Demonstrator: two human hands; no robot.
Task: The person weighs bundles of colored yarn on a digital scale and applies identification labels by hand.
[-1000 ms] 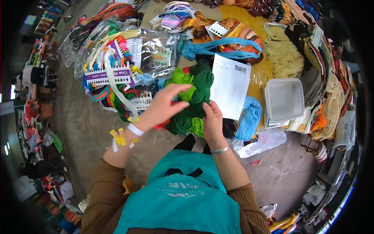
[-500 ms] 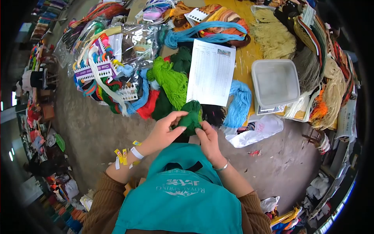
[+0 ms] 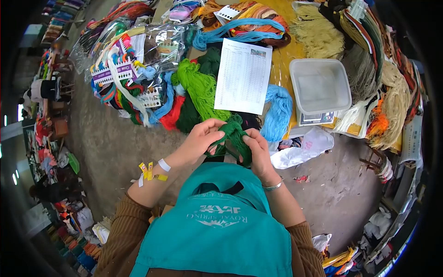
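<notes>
A dark green yarn skein [image 3: 235, 137] hangs between both my hands, just above my teal apron [image 3: 217, 226]. My left hand [image 3: 200, 138] grips its left side with the fingers curled around the strands. My right hand [image 3: 258, 150] pinches its right side, and the skein drapes down over that palm. Yellow and white tags [image 3: 150, 171] are tied at my left wrist. A silver bracelet [image 3: 272, 186] sits on my right wrist.
Beyond my hands lie a light green skein [image 3: 200, 90], a printed sheet [image 3: 243, 76], a blue skein [image 3: 279, 113] and a translucent tub [image 3: 320, 85] on a scale. Bagged thread cards [image 3: 124, 74] sit left. Tan and orange hanks [image 3: 392, 106] pile up at right. A white bag [image 3: 300, 150] lies on the concrete floor.
I lifted the dark green skein off the pile and drew it toward my body. It has since stretched out between my hands, and my view has tilted slightly down.
</notes>
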